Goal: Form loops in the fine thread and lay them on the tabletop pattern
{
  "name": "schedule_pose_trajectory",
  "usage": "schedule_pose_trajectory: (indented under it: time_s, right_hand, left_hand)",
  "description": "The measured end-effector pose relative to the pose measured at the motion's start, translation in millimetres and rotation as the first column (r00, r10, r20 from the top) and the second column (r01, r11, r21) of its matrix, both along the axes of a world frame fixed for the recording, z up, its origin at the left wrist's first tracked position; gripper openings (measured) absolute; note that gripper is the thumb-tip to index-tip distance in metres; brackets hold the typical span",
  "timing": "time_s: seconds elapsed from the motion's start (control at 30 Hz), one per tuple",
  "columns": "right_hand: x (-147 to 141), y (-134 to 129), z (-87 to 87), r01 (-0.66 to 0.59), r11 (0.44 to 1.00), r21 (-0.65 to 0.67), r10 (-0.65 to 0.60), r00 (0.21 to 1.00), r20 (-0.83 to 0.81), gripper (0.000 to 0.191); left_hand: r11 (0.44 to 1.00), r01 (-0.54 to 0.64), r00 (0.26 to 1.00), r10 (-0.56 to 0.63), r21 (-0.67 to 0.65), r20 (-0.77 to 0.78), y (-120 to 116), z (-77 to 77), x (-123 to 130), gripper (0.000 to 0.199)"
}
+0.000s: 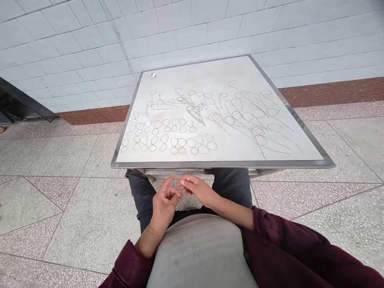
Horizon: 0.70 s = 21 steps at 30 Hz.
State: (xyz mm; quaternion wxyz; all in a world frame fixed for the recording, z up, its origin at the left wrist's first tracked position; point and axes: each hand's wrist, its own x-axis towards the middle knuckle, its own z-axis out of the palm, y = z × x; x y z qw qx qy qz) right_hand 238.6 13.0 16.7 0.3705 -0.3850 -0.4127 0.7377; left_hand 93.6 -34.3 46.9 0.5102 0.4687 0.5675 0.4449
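My left hand (166,198) is in front of the table's near edge, thumb and index finger pinched on something too small to make out. Beside it on the right, my right hand (195,188) has its thumb pressed to its fingers; whatever it holds is hidden. The fingertips of both hands are close together above my lap. Beyond them is a white table (234,156) with a grey rim. Thin wire loops (182,146) lie in rows on its left half. Loose wires with looped ends (258,131) spread across the middle and right.
A small red and white object (153,75) sits near the table's back left corner. Behind the table stands a white block wall (192,36). My legs (232,186) reach under the near edge. A dark opening (21,100) is at the far left.
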Motion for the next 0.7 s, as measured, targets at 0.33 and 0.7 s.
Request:
schedule_pose_trajectory:
  time_s: [0.33, 0.7]
  right_hand:
    - [6.2, 5.2, 7.8, -0.039, 0.978, 0.205, 0.004, 0.986, 0.166, 0.028]
    - [1.9, 6.8, 5.9, -0.011, 0.983, 0.186, -0.023, 0.984, 0.178, 0.030]
  left_hand:
    - [0.986, -0.091, 0.961, 0.124, -0.141, 0.247, 3.4, 0.4, -1.9, 0.061]
    - [0.987, -0.085, 0.960, 0.119, -0.138, 0.254, 4.5, -3.1, -7.5, 0.055]
